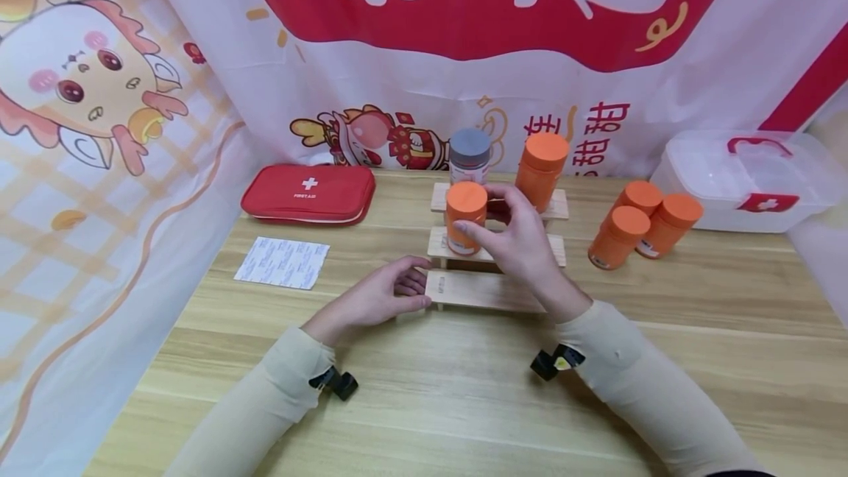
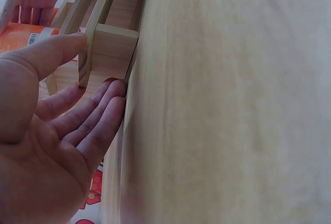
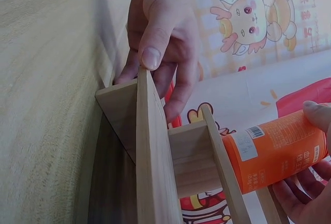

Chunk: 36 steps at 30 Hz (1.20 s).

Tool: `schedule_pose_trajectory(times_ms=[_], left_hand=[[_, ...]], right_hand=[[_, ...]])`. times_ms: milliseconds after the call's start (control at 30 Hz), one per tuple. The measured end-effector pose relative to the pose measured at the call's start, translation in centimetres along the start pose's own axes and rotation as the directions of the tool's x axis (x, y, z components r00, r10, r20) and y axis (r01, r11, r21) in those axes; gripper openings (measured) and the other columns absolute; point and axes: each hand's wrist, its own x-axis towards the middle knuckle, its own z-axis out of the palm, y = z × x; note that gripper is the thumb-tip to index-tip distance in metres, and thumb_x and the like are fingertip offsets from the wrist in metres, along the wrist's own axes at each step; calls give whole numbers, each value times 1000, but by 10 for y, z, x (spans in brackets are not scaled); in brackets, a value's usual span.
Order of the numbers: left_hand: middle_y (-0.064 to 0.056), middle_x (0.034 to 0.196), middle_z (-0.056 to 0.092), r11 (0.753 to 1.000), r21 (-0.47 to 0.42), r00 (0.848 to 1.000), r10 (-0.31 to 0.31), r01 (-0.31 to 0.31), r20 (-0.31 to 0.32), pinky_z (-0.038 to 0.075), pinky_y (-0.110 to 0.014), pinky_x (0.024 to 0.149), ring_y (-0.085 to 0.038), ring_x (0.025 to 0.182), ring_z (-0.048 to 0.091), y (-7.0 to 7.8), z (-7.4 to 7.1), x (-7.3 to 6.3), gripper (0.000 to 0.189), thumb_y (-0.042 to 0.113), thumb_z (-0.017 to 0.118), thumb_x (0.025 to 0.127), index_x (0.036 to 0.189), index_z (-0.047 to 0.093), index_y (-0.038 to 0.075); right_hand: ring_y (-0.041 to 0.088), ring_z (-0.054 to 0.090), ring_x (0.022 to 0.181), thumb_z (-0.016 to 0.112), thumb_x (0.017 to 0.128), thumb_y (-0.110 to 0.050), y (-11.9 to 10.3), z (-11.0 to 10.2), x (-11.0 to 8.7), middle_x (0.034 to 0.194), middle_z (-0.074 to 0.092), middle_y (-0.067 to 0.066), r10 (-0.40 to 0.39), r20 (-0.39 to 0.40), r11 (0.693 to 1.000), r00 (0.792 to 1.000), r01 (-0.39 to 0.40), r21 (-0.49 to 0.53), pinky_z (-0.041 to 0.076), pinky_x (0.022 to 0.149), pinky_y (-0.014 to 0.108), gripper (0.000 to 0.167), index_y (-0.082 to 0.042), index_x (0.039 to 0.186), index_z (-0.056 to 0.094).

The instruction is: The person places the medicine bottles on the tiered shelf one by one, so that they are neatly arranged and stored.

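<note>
My right hand (image 1: 523,241) holds an orange pill bottle (image 1: 466,223) between thumb and fingers at the left end of the middle step of a three-step wooden rack (image 1: 486,291). In the right wrist view, the label of that orange bottle (image 3: 274,151) shows, its base against the step's board. My left hand (image 1: 380,291) pinches the left end of the lowest step, as the left wrist view shows: its thumb lies on the board (image 2: 89,53) and its fingers curve below. On the top step stand a grey-lidded bottle (image 1: 470,149) at left and another orange bottle (image 1: 542,171) at right.
Several more orange bottles (image 1: 619,238) cluster right of the rack, before a clear plastic first-aid box (image 1: 742,182). Left of it lie a red first-aid pouch (image 1: 308,193) and a printed blister sheet (image 1: 283,262). A decorated cloth (image 1: 411,79) hangs behind the wooden table (image 1: 424,403).
</note>
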Motion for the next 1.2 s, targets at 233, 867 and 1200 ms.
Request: schedule_pose_trajectory(times_ms=[233,867,1200], left_hand=[[-7,133,70,1000,7,1000,0,0,0,60,-39,109,-21,123,68,-2,0,1,59,21,78,101,153,52,13],[-7,132,71,1000,3,1000,1,-1,-7,59,-43,111,-22,122,68,-2,1,1,59,20,79,100,152,53,13],[-7,131,71,1000,-1,1000,12,-12,-4,59,-42,110,-22,122,68,-5,0,3,59,20,79,99,152,53,12]], right_hand=[[32,64,132,88,92,-17,0,1,-1,145,61,13,1,-5,1000,1000,-1,7,54,118,51,65,-4,146,55],[32,62,138,83,97,-22,-4,-18,-16,150,60,13,-13,22,999,1000,14,-30,51,122,51,63,-5,150,54],[30,66,132,81,98,-16,-1,-51,-34,143,67,14,-76,-4,995,997,75,-65,53,119,42,53,-2,144,59]])
